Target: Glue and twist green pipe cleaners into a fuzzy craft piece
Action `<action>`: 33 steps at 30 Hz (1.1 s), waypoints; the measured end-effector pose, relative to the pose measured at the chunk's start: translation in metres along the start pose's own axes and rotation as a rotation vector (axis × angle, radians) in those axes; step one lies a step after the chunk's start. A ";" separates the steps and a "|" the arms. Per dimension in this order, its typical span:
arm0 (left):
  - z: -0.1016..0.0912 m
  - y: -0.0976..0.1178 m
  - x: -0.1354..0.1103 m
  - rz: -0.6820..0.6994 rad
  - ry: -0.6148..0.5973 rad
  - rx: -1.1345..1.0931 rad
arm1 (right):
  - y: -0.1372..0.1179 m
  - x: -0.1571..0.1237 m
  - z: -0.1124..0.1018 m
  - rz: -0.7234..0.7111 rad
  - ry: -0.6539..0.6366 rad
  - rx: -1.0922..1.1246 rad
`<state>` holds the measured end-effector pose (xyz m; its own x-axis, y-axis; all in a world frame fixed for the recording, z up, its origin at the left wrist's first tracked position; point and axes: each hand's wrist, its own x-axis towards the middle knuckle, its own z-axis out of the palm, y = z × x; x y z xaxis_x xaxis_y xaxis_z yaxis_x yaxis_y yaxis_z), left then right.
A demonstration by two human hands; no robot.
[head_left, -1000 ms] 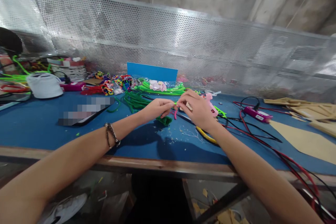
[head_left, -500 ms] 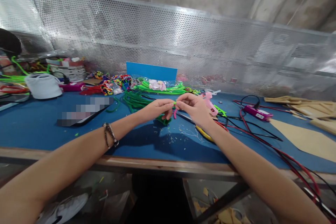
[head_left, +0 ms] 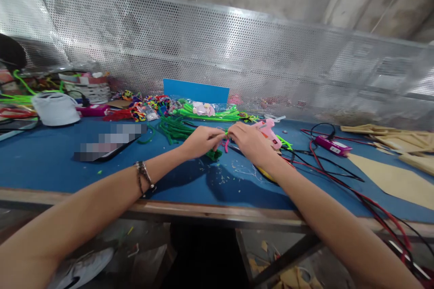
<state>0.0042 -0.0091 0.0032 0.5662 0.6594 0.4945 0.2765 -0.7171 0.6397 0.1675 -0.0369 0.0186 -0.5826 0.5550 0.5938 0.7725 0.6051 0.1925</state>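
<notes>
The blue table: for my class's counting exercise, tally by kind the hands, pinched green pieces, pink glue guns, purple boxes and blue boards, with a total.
Hands, left and right: 2
Pinched green piece: 1
Pink glue gun: 1
Purple boxes, one at right and one at left: 2
Blue board: 1
Total: 7

Just left of the glue gun [head_left: 272, 133], above the desk [head_left: 129, 185], the left hand [head_left: 202, 141] and right hand [head_left: 249, 141] meet, both pinching a green bit [head_left: 226, 133]; a pink strip [head_left: 226, 146] shows beneath. Farther left of the glue gun lie dark green stems [head_left: 173, 129], then a blurred device [head_left: 111, 142]. Behind the glue gun, leftward, stands a blue board [head_left: 196, 91]; to its right lie a purple box [head_left: 334, 146] and brown card [head_left: 393, 179].
</notes>
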 end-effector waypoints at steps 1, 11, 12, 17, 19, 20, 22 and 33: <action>0.000 0.001 0.000 0.039 0.013 0.067 | 0.000 -0.001 0.001 -0.009 -0.025 -0.055; -0.002 0.007 -0.001 -0.177 -0.210 -0.508 | -0.002 0.003 0.000 0.368 0.169 1.019; -0.002 0.005 -0.001 -0.179 -0.226 -0.560 | -0.003 0.003 0.001 0.393 0.141 1.108; -0.002 -0.001 -0.002 -0.183 -0.258 -0.710 | -0.005 0.003 0.004 0.412 0.109 1.314; -0.002 0.000 -0.001 -0.192 -0.242 -0.684 | -0.004 0.004 0.001 0.394 0.081 1.213; -0.002 0.001 -0.001 -0.194 -0.224 -0.653 | -0.004 0.003 -0.001 0.374 0.072 1.098; 0.000 0.003 -0.001 -0.183 -0.194 -0.561 | -0.002 0.003 -0.007 0.273 0.052 0.759; 0.002 0.001 -0.001 -0.038 -0.173 -0.193 | -0.002 0.001 -0.003 0.187 0.017 0.528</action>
<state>0.0056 -0.0111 0.0027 0.6874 0.6247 0.3704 0.1562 -0.6252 0.7646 0.1656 -0.0391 0.0212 -0.4405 0.6736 0.5935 0.6283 0.7035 -0.3321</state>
